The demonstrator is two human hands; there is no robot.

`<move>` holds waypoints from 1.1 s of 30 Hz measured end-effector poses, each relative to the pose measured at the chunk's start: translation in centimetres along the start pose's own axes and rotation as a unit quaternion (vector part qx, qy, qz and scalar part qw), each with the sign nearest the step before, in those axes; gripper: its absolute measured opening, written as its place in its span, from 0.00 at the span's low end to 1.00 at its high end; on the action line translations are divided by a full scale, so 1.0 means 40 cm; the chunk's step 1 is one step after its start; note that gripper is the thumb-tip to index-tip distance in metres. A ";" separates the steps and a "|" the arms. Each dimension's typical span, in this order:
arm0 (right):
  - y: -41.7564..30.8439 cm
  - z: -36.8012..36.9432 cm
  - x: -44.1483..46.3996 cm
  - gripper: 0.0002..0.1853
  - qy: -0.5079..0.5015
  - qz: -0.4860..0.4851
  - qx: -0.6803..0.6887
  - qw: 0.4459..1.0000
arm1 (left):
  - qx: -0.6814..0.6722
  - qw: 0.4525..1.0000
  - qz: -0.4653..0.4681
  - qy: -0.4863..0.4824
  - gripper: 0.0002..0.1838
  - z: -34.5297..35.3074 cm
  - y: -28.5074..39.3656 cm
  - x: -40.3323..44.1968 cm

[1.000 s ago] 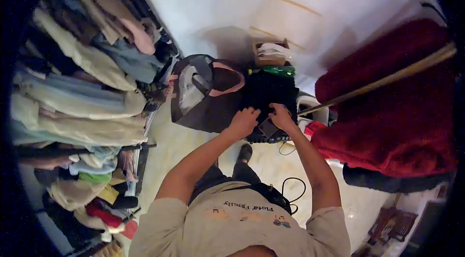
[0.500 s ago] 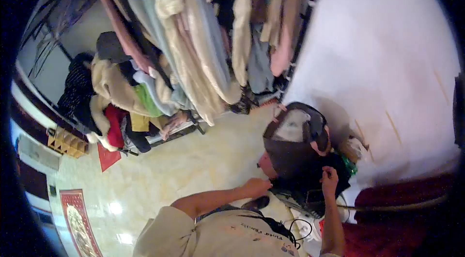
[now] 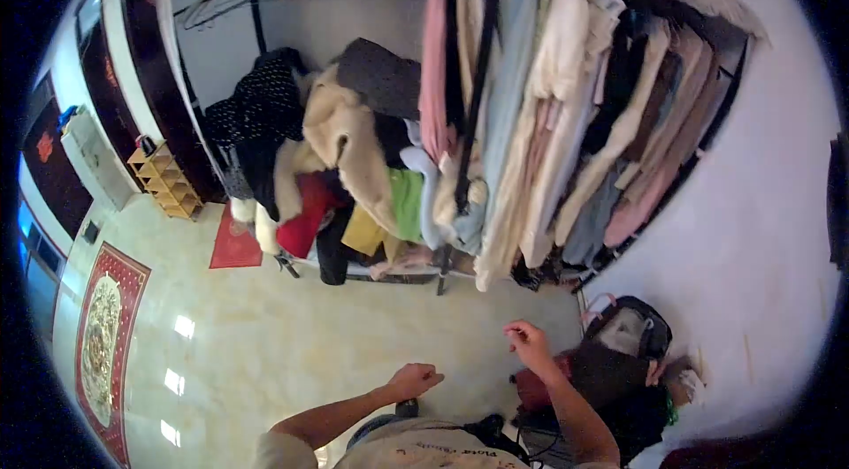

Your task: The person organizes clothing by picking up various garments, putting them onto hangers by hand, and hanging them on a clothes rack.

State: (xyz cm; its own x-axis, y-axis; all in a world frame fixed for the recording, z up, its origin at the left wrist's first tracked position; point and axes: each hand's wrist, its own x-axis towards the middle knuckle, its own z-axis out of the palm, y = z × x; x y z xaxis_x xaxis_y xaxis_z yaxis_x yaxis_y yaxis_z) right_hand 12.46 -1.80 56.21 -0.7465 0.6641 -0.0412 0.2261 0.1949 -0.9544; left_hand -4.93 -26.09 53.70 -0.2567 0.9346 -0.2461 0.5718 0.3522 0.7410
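Note:
My left hand (image 3: 416, 382) is loosely closed above the pale tiled floor, in front of my body. Nothing shows in it. To its right and a little farther forward, my right hand (image 3: 528, 341) has its fingers curled in, also with no visible thing in them. It is nearest to a dark bag (image 3: 628, 332) with pink straps and a light inside, which stands apart from it by the wall. Ahead of both hands is a clothes rack of hanging garments (image 3: 548, 124), with a heap of clothes (image 3: 354, 168) at its left, including a beige fluffy garment.
Black bags or cloth (image 3: 601, 416) lie beside my right forearm, below the dark bag. A white wall (image 3: 761, 230) closes off the right side. At the left are a wooden shelf (image 3: 165, 182), a red mat (image 3: 234, 239) and a patterned red rug (image 3: 106, 336).
My view has swung left and up toward the rack and heap. My right hand has come away from the dark things by the bag, and both hands now hang over the floor.

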 end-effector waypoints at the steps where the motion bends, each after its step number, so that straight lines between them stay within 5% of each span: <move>1: -0.023 0.056 0.030 0.07 -0.033 -0.002 0.014 0.999 | -0.026 0.999 0.023 0.029 0.20 -0.066 0.019 -0.019; 5: -0.106 0.238 0.145 0.08 -0.159 -0.043 0.000 0.986 | -0.266 0.948 0.137 0.105 0.17 -0.322 0.227 -0.097; 8: -0.194 0.332 0.248 0.09 -0.243 -0.081 -0.046 0.966 | -0.176 0.906 0.347 0.165 0.10 -0.510 0.416 -0.159; 11: -0.324 0.431 0.340 0.09 -0.274 -0.074 -0.007 0.959 | -0.121 0.777 0.591 0.181 0.05 -0.639 0.581 -0.179; 18: -0.515 0.465 0.557 0.09 -0.340 -0.140 -0.009 0.930 | 0.027 0.831 0.554 0.034 0.22 -0.752 0.579 -0.143; 24: -0.727 0.343 0.769 0.09 -0.262 -0.207 0.014 0.943 | 0.298 0.757 0.561 0.153 0.30 -0.907 0.525 -0.044; 30: -0.975 0.285 0.963 0.10 -0.143 -0.312 0.054 0.938 | 0.284 0.726 0.549 0.300 0.37 -0.962 0.302 0.021; 33: -1.140 0.278 1.054 0.10 -0.072 -0.362 0.057 0.928 | 0.278 0.738 0.514 0.336 0.13 -1.055 0.293 0.084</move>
State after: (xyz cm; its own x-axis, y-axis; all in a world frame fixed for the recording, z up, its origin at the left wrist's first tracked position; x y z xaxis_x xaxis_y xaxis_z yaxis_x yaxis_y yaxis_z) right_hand -36.27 9.27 94.69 -0.7549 0.2845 0.5909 -0.4277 0.4696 -0.7724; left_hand -31.99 -20.93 87.92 0.3139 0.5521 0.7724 0.9174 -0.3859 -0.0970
